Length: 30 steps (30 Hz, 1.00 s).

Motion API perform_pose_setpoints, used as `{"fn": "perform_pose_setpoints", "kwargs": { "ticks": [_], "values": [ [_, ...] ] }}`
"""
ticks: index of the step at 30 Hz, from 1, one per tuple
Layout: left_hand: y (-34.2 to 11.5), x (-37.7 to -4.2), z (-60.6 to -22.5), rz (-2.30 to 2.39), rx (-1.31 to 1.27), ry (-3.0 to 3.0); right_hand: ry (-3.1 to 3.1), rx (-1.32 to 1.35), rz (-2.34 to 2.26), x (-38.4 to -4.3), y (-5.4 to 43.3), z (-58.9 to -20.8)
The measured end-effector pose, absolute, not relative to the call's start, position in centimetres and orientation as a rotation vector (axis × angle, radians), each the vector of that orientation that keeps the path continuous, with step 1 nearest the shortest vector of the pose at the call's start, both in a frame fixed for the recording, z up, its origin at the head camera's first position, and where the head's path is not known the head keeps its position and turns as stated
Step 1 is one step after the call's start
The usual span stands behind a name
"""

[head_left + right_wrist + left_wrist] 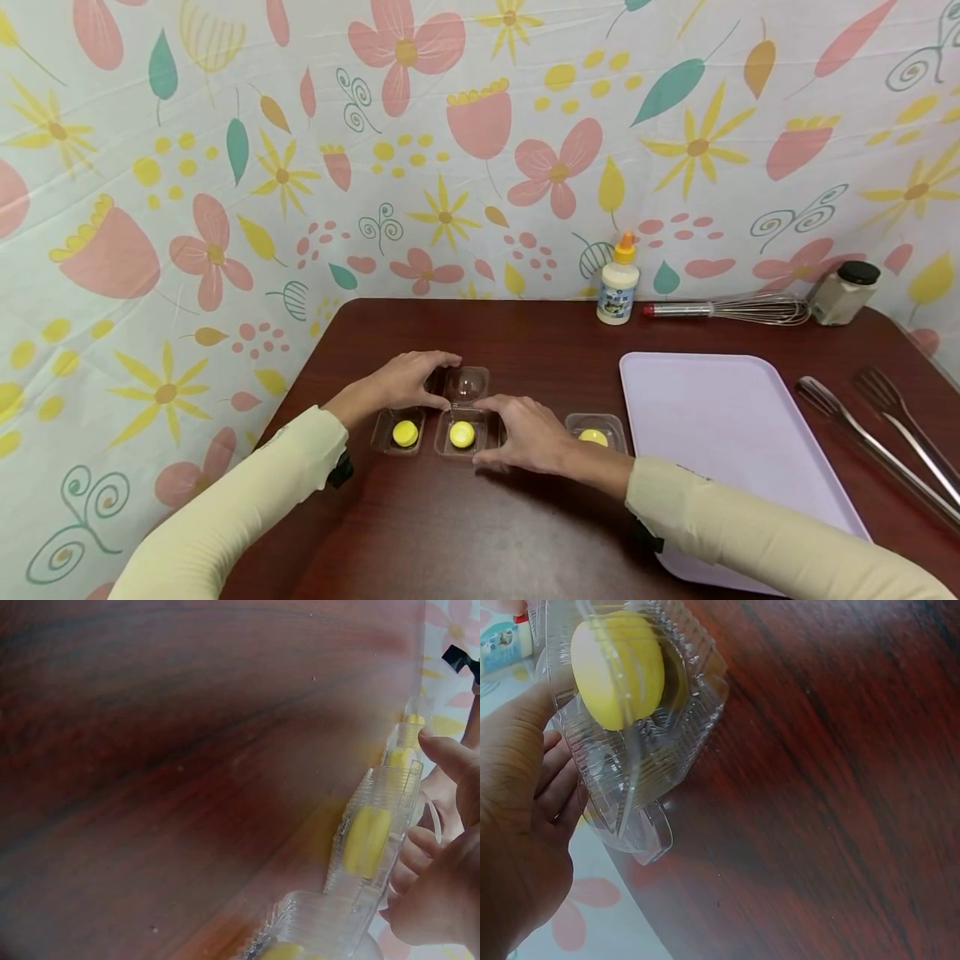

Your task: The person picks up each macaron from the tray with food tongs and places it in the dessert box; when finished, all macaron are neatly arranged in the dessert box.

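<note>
In the head view, a clear plastic box lies with its domed lid folded back, away from me. A yellow, round, macaron-like sweet sits in its base. My left hand holds the lid's left side, thumb near the hinge. Thumb and fingers of my right hand span the base's right side. To the left is another clear box with a yellow sweet; a third box is partly behind my right forearm. The right wrist view shows several boxes in a row.
A lilac tray lies on the right of the dark wooden table. Beyond are a glue-like bottle, a whisk and a jar. Tongs and a slotted metal utensil lie at far right.
</note>
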<state>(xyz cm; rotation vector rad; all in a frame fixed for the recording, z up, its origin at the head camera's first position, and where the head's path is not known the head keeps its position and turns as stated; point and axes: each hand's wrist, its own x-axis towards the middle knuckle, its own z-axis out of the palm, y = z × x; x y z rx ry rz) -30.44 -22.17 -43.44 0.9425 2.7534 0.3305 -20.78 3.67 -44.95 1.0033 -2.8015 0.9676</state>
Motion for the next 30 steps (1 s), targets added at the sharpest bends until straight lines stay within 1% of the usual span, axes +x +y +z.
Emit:
{"fn": "perform_pose_setpoints", "kwargs": {
  "ticks": [9, 16, 30],
  "values": [
    [-22.3, -30.3, -42.9, 0.273, 0.998, 2.796, -2.806, 0.980, 1.015, -21.0, 3.7, -45.0],
    [-23.0, -30.3, -41.6, 0.307, 1.056, 2.845, -2.795, 0.985, 1.007, -21.0, 3.9, -45.0],
    [-24.2, -28.2, -40.0, 0.354, 1.218, 2.840, -2.708, 0.852, 1.193, -21.9, 4.5, -44.0]
  ]
}}
